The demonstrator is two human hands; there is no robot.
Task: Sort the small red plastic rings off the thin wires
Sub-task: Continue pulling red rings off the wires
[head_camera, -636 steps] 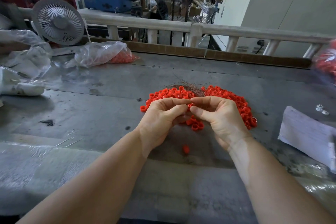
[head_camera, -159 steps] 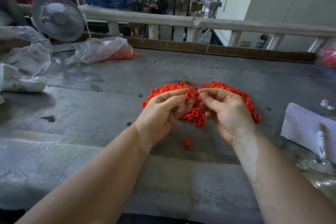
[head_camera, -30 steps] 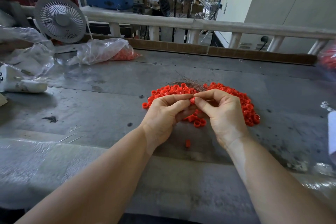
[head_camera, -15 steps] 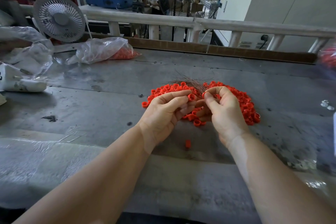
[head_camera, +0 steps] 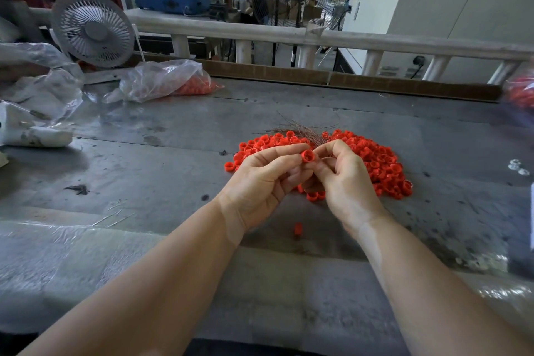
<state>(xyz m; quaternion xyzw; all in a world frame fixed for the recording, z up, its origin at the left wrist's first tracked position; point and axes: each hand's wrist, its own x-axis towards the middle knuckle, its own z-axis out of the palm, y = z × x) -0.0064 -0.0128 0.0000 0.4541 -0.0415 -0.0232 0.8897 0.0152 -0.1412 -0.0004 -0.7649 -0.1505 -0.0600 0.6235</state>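
- Your left hand (head_camera: 260, 182) pinches one red ring (head_camera: 308, 156) between thumb and forefinger, its open end facing you.
- Your right hand (head_camera: 344, 182) meets it at that ring, grip curled — whether it grasps the ring or a wire, you cannot tell.
- The pile of red rings (head_camera: 372, 162) lies on the tabletop (head_camera: 150, 170) just beyond both hands, with the thin wires (head_camera: 300, 128) at its far edge.
- One stray ring (head_camera: 297, 229) sits nearer you, apart from the pile.
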